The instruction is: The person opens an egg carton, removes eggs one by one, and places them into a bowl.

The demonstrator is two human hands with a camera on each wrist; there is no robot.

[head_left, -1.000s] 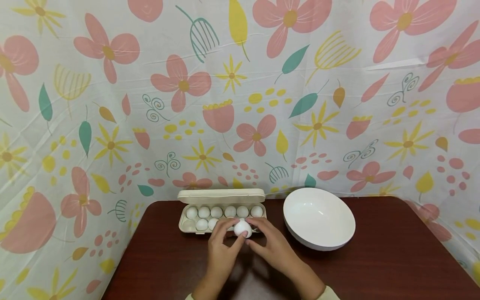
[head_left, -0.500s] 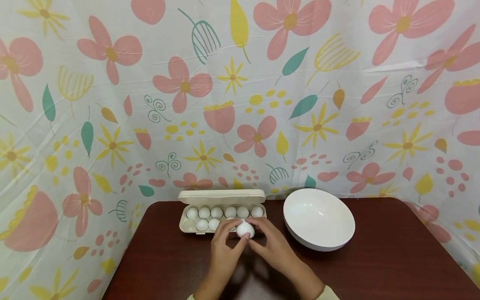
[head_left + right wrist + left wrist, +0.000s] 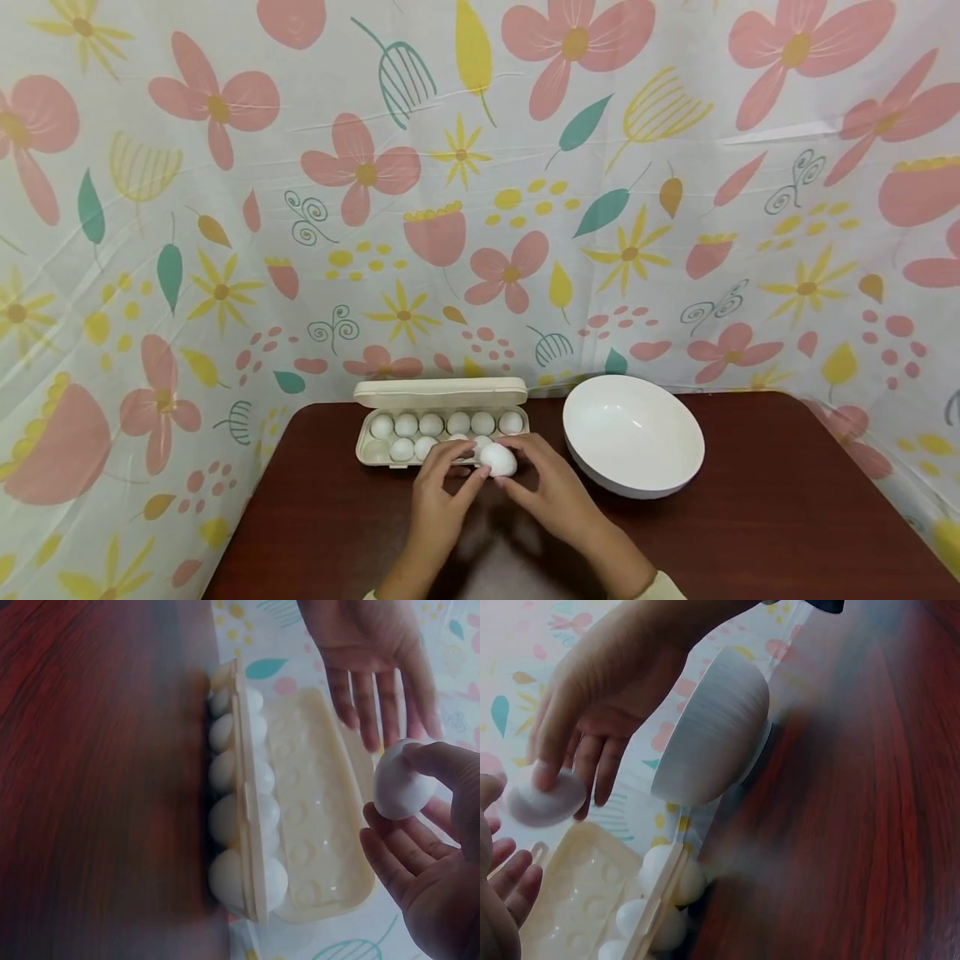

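In the head view a white egg (image 3: 498,460) is raised in front of the open egg carton (image 3: 441,390). My right hand (image 3: 553,490) pinches it between thumb and fingers, which shows clearly in the right wrist view, where the egg (image 3: 401,782) sits against the fingertips. My left hand (image 3: 441,497) is close on the egg's left side with its fingers extended. In the right wrist view the left hand (image 3: 375,652) has fairly straight fingers beside the egg; whether its thumb touches the shell I cannot tell. Several white eggs (image 3: 430,425) fill most of the carton's cups.
A large white bowl (image 3: 633,437) stands right of the carton on the dark red-brown table (image 3: 735,517). The carton's front-left cup (image 3: 377,451) holds no egg. Behind the table hangs a flowered cloth (image 3: 510,167).
The egg has shifted slightly right, out from between both hands toward the right one, and has turned from upright onto its side. The left fingers have come away from it.
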